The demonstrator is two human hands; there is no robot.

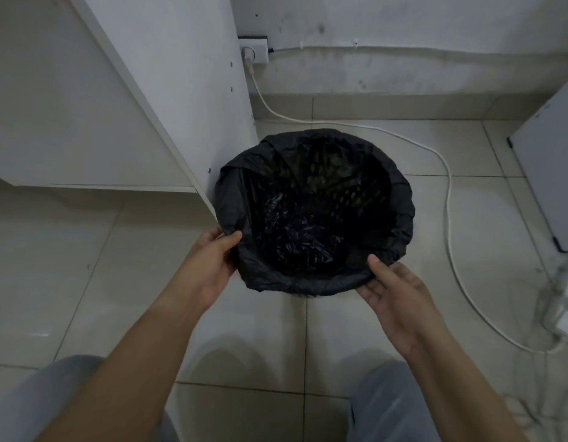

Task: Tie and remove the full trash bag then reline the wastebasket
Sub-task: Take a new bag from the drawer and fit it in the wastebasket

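Note:
A round wastebasket stands on the tiled floor, its body almost wholly covered by a black trash bag (400, 199) whose edge is folded over the rim. The basket's mesh pattern shows through the liner inside. Crumpled black plastic (295, 237) lies at the bottom. My left hand (209, 260) grips the bag-covered rim at the near left, thumb on top. My right hand (394, 295) holds the near right rim, thumb on the bag's fold and fingers underneath.
A white cabinet panel (187, 74) stands right against the basket's left side. A white cable (448, 199) runs from a wall socket (254, 51) across the floor to the right. A white board (550, 173) leans at the right edge. My knees show at the bottom.

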